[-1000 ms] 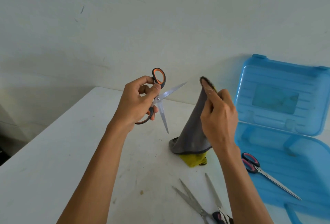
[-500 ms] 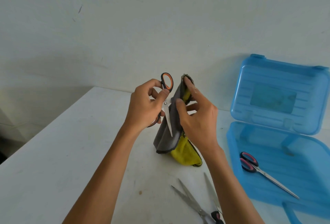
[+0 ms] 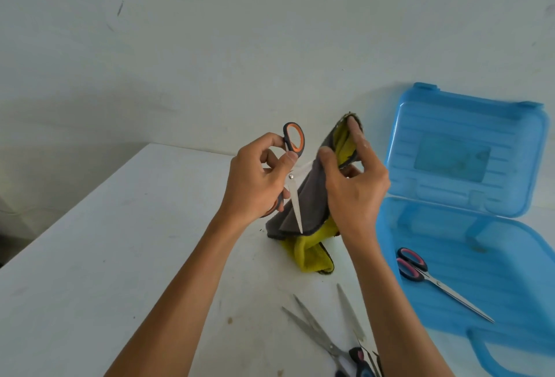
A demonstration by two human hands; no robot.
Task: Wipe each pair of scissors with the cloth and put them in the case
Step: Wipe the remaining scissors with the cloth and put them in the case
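Scissors with orange handles [image 3: 290, 178] stand open in my left hand [image 3: 255, 178], which grips the handles. One blade points down, the other runs into the grey-and-yellow cloth [image 3: 300, 214] pinched by my right hand [image 3: 351, 190]; the cloth's lower end rests on the table [image 3: 120, 241]. Pink-handled scissors [image 3: 420, 271] lie in the open blue case [image 3: 510, 244]; more scissors [image 3: 324, 337] lie on the table beside it.

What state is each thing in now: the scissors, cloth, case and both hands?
orange-handled scissors: blades spread, held by the left hand, one blade inside the cloth.
cloth: folded over that blade, pinched by the right hand.
case: open, lid upright.
pink-handled scissors: blades closed, lying in the case.
scissors on the table: blades spread, outside the case.
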